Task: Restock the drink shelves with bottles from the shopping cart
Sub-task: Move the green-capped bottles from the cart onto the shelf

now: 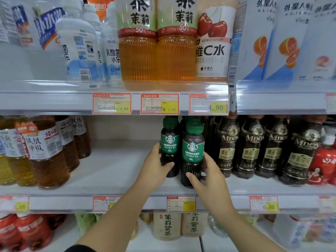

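Green-labelled rear bottle (170,142) is clasped by the left grip (154,167), front bottle (192,151) by the right grip (211,177).

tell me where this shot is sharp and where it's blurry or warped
Head view: sharpest mid-frame, where the left hand grips the rear Americano and the right hand the front Americano; 4.90 price tag legible; water bottles top left smear into blur; tea bottles at left lean from wide-angle distortion; lighting even, no hard shadows.

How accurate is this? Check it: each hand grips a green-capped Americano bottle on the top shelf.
Wrong shelf. The head view shows the left hand and right hand each gripping a green-capped Americano bottle on the middle shelf.
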`<action>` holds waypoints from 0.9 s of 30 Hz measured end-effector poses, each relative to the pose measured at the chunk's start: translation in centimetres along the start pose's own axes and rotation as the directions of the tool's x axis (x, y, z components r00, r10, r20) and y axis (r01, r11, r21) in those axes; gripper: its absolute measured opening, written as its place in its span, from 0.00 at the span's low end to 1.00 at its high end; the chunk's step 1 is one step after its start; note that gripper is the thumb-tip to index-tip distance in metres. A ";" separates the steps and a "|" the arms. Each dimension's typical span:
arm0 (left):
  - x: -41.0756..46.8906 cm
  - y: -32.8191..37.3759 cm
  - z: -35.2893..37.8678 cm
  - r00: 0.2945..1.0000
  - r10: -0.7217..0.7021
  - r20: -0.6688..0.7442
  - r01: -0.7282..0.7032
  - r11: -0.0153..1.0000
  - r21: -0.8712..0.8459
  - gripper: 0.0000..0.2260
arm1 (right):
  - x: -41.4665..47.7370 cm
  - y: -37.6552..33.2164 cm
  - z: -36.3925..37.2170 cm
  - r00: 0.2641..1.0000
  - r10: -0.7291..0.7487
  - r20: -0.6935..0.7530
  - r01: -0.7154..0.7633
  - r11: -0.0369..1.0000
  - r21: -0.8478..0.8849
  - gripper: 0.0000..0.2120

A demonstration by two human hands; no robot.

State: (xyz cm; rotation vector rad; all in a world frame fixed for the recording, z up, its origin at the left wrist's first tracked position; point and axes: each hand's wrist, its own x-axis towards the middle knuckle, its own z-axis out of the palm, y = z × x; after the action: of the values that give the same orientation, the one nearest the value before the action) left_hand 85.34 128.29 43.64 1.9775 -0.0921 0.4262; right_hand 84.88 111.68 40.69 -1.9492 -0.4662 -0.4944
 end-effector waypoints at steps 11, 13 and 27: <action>-0.8 0.1 -0.1 0.993 0.084 -0.077 -0.068 0.979 0.191 0.32 | -1.7 -1.7 0.4 0.985 -0.039 -0.168 0.031 0.998 -0.051 0.29; -3.4 0.2 -1.6 0.973 0.185 -0.136 -0.142 0.950 0.277 0.29 | -3.5 -2.9 1.4 0.943 -0.186 -0.276 0.161 0.981 -0.110 0.22; -34.0 -24.4 -24.1 0.836 -0.318 -0.448 0.472 0.833 0.290 0.15 | -23.5 -7.6 32.1 0.805 -0.184 0.564 0.219 0.976 0.006 0.09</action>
State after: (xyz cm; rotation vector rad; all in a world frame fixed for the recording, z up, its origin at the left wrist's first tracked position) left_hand 53.69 156.10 20.17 2.1853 0.7072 0.5740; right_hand 65.46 141.49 21.42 -2.1013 -1.0568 -0.0447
